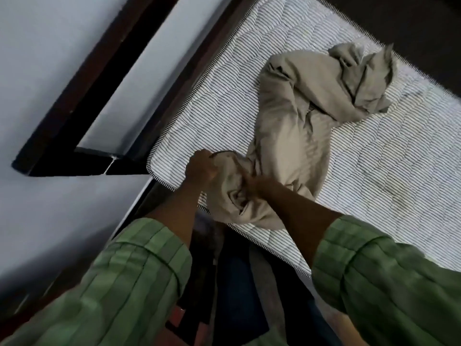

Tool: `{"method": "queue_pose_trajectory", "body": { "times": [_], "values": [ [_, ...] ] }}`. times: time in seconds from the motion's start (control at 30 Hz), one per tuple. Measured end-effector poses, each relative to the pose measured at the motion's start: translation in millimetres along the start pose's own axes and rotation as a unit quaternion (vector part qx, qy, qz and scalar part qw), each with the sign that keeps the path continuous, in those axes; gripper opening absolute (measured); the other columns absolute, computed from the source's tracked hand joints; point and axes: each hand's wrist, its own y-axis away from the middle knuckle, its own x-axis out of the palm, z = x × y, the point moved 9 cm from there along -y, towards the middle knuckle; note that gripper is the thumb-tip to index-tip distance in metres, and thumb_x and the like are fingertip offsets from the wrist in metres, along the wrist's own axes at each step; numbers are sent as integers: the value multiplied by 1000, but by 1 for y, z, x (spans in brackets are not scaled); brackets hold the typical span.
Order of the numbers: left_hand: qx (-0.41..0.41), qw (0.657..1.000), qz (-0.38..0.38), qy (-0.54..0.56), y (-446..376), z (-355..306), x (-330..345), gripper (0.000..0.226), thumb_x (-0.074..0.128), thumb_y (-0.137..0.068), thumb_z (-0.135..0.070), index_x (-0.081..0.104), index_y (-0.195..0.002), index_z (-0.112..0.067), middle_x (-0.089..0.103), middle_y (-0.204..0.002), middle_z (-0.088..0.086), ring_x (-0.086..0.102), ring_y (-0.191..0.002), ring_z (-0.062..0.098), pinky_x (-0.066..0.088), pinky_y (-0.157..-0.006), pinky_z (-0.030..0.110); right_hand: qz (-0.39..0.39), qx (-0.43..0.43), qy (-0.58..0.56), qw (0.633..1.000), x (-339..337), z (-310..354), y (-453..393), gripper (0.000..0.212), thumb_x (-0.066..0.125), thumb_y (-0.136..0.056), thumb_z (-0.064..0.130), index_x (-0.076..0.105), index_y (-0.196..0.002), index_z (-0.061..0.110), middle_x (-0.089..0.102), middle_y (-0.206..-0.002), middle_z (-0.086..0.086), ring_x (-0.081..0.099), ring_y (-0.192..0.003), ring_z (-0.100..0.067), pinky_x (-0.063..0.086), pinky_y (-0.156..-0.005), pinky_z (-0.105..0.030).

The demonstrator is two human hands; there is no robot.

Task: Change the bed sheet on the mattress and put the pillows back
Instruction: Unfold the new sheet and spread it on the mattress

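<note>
A beige bed sheet (294, 126) lies crumpled in a long heap on the bare striped mattress (389, 171), reaching from the near corner of the mattress up to a bunched end further along the bed. The left hand (200, 168) and the right hand (252, 182) are close together at this near corner, and each one has its fingers curled in a closed grip on the gathered end of the sheet. Both arms wear rolled green striped sleeves (139, 265), and a dark wooden bed frame (82, 78) runs along the pale wall (37, 58) beside the mattress.
</note>
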Motion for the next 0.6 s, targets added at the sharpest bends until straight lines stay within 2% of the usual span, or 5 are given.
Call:
{"method": "queue_pose_trajectory", "body": {
  "times": [0.17, 0.27, 0.33, 0.5, 0.6],
  "values": [
    [-8, 987, 120, -104, -15, 14, 59, 76, 72, -78, -55, 52, -141, -18, 59, -136, 11, 55, -128, 35, 41, -107, 51, 69, 10, 103, 992, 52, -50, 4, 72, 56, -94, 56, 24, -158, 46, 30, -166, 5, 41, -146, -23, 42, -113, -50],
    [-21, 980, 197, 28, 18, 3, 96, 52, 73, -83, -39, 64, -126, -11, 66, -126, 13, 62, -116, 26, 44, -93, 33, 44, 25, 7, 999, 42, -57, 18, 59, 57, -98, 51, 45, -152, 30, 50, -154, -5, 52, -136, -27, 42, -108, -37],
    [-35, 981, 130, 138, 44, -15, 92, 42, 68, -87, -37, 68, -118, -9, 71, -115, 14, 67, -107, 30, 47, -81, 32, -44, 59, -128, 989, 23, -57, 32, 50, 41, -107, 48, 57, -141, 16, 59, -143, -15, 56, -130, -33, 42, -104, -36],
    [44, 977, 37, 203, 123, -77, 65, 45, 66, -89, -45, 63, -127, -21, 74, -99, 1, 70, -91, 23, 54, -76, 33, -136, 101, -536, 827, -8, -52, 73, 83, 56, -73, 91, 76, -104, 17, 73, -94, -8, 67, -84, -25, 52, -72, -34],
    [111, 983, 72, 131, 171, -114, 70, 39, 70, -88, -35, 65, -120, -14, 74, -100, 8, 71, -94, 27, 52, -79, 33, -142, 59, -547, 823, -33, -38, 123, 44, 71, -88, 46, 74, -103, 5, 71, -74, -14, 62, -54, -20, 49, -50, -29]
  ]
}}
